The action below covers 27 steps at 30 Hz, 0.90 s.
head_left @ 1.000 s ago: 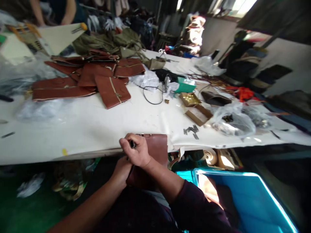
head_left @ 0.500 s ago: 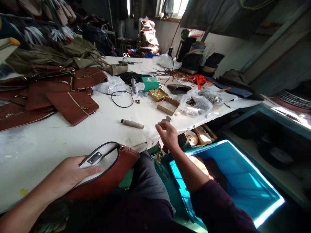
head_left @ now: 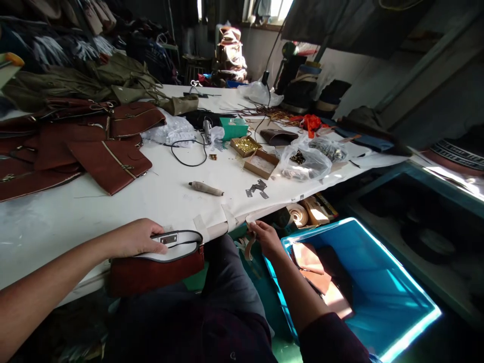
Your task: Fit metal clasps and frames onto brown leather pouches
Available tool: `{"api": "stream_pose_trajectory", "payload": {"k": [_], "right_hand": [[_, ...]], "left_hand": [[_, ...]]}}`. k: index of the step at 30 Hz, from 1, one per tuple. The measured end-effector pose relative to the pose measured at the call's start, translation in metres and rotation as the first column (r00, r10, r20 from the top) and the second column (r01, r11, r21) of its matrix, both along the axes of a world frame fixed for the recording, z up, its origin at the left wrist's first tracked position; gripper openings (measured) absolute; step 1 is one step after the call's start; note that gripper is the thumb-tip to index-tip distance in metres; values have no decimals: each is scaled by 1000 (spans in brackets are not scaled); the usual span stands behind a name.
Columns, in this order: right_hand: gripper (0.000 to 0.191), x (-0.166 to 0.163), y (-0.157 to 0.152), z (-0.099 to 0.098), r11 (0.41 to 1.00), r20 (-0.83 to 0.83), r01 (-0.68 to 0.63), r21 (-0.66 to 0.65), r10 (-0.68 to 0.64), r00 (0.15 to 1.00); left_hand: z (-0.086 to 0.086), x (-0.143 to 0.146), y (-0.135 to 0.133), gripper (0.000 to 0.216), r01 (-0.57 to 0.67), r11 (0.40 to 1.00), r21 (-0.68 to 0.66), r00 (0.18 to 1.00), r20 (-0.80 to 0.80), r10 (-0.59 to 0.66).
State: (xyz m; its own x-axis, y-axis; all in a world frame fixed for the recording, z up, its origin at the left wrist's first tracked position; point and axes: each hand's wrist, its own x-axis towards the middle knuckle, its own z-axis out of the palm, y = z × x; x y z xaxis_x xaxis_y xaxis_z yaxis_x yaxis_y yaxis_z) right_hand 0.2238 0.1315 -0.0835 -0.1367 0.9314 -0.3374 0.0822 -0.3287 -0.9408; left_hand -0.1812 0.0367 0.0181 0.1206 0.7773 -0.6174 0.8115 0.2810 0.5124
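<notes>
My left hand grips the rim of a reddish-brown leather bag, thumb inside the opening and fingers outside. The bag has a white lining and dark edging. Against the lining beside my thumb is a small dark metal plate on a light patch. At the table's front edge my right hand is closed, its fingertips pinching a pale strip that hangs down. Above it on the tabletop lie several dark metal plates. A cloth-wrapped tool lies farther left.
Brown leather bags are piled on the white table at left. Behind are a box of gold-coloured pieces, an open cardboard box and a plastic bag. A blue bin holding leather pieces stands at right.
My right hand has moved down from beside the metal plates to the table edge. My left hand has moved right and up, turning the bag's opening more level.
</notes>
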Motion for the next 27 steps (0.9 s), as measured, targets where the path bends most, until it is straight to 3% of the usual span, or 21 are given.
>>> {"api": "stream_pose_trajectory", "payload": {"k": [8, 17, 20, 23, 27], "right_hand": [[57, 0, 4, 0, 999, 58, 12, -49, -9, 998], [60, 0, -3, 18, 995, 212, -17, 99, -4, 977], [61, -3, -9, 29, 986, 327, 24, 166, -78, 942], [63, -13, -20, 47, 970, 414, -21, 243, -84, 906], [57, -55, -39, 79, 923, 392, -199, 330, 58, 918]], "left_hand": [[-10, -10, -2, 47, -35, 999, 18, 996, 84, 33], [-10, -10, 2, 47, -97, 989, 114, 982, 170, 77], [-8, -12, -1, 52, -129, 978, 164, 977, 192, 97], [-6, -15, -4, 61, -107, 981, 164, 967, 246, 65], [-5, -17, -5, 65, -58, 986, 159, 956, 292, 9]]}}
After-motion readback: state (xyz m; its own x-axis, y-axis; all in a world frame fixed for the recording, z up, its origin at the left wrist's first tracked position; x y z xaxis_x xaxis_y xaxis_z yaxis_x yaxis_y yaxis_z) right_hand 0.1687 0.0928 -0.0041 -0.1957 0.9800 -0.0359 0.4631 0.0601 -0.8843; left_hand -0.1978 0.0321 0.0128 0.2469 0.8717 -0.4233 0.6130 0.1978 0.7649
